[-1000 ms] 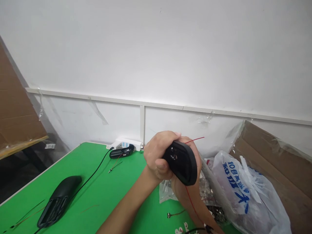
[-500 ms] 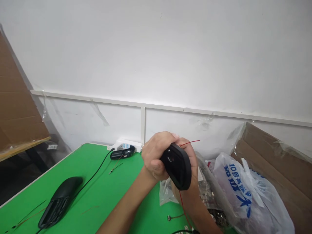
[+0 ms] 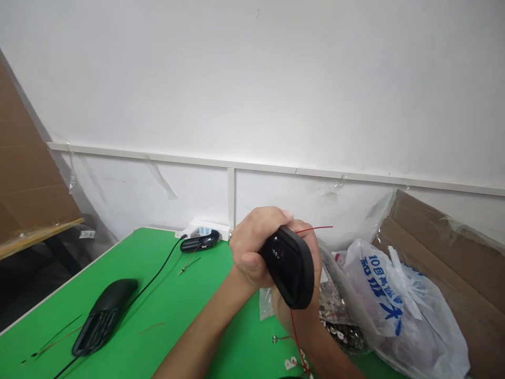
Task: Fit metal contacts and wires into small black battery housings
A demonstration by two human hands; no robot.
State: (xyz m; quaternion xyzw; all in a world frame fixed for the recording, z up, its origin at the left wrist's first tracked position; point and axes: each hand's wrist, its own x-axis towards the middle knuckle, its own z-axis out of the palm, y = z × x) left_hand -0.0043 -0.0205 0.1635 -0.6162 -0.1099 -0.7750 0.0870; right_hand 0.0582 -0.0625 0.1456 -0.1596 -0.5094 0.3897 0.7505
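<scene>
Both hands hold a black, rounded plastic housing with a glossy face, raised above the green tabletop. My left hand is closed around its left and upper side, thumb pressed near the edge. Behind and beneath it, my right hand grips the far side; the housing hides most of those fingers. A thin red wire sticks out to the right at the top. Another red wire hangs below toward the table, near a small round metal part on a thin lead.
A black curved housing with a cable lies left on the green table. Another black device lies against a white power strip. Right are a clear bag of small metal parts, a white plastic bag and a cardboard box.
The housing has shifted slightly right and turned a little, both hands still around it. The camera view has moved slightly.
</scene>
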